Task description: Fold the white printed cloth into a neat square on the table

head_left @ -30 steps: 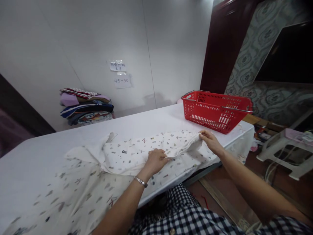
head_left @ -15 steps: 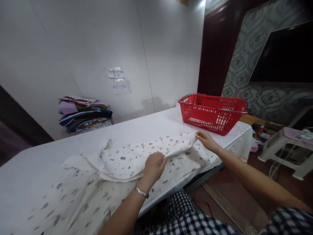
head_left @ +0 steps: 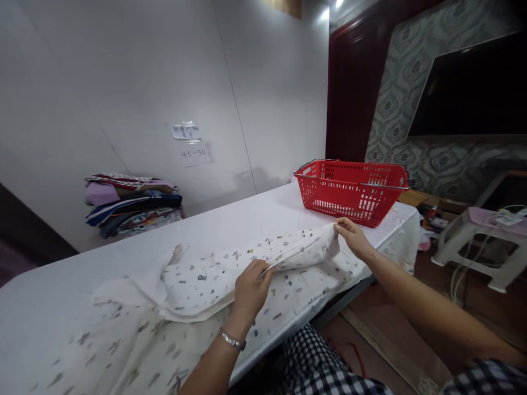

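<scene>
A white cloth (head_left: 193,280) printed with small dark motifs lies along the table, partly folded over itself. Whether it is a garment I cannot tell. My left hand (head_left: 252,286), with a metal band on its wrist, pinches the cloth's near edge about midway along. Farther right, my right hand (head_left: 352,237) grips the corner of that same edge between thumb and fingers. Between both hands the edge is raised and drawn out straight. Below it, the lower layer spreads flat towards the front edge and the left, where it is rumpled.
A red plastic basket (head_left: 349,189) with metal handles stands at the table's back right. Folded clothes (head_left: 134,203) are stacked by the wall at back left. A white-covered table (head_left: 230,219) carries everything. A plastic stool (head_left: 480,241) with cables stands right.
The right end of the cloth's edge has been lifted a little, and more of its underside hangs below. Both hands keep their pinch. The view has shifted slightly to the right.
</scene>
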`<state>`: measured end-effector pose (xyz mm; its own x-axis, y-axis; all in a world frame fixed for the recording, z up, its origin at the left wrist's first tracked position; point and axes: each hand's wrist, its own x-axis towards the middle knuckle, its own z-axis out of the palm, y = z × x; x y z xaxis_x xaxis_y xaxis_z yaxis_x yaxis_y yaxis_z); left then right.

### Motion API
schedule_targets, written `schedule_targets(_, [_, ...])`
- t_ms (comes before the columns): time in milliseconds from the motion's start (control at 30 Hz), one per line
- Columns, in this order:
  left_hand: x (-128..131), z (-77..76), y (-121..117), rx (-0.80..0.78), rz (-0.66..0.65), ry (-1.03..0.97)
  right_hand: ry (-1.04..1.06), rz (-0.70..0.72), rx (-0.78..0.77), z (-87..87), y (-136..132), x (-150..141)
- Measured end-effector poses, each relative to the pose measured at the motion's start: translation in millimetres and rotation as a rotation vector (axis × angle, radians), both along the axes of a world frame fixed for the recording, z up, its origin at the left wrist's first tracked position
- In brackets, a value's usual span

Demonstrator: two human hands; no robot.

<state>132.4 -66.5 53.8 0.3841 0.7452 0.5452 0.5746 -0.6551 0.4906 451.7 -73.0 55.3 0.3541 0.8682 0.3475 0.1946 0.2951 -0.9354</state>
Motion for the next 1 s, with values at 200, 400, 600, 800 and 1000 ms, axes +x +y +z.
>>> schedule_targets(200, [3.1,-0.1,-0.5,-0.095,0.065,0.009,0.076,-0.004,0.006,-8.0,-4.1,-1.7])
schedule_targets(400, [6.1,-0.1,-1.0,-0.236,0.129,-0.012,0.108,0.002,-0.019,-11.1,-10.6,-5.5])
schedule_targets(600, [5.9,-6.4,1.8,-0.367,0.137,-0.071,0.102,-0.060,-0.053,-19.0,-8.5,-7.7])
schedule_targets(800, [3.6,-9.1,7.4,-0.521,-0.003,0.127,-0.057,-0.074,-0.132,-19.2,-4.6,-12.5])
schedule_targets(1000, [-4.2,-9.6,14.3,-0.630,-0.081,0.064,-0.238,-0.095,-0.144,-13.4,6.0,-19.7])
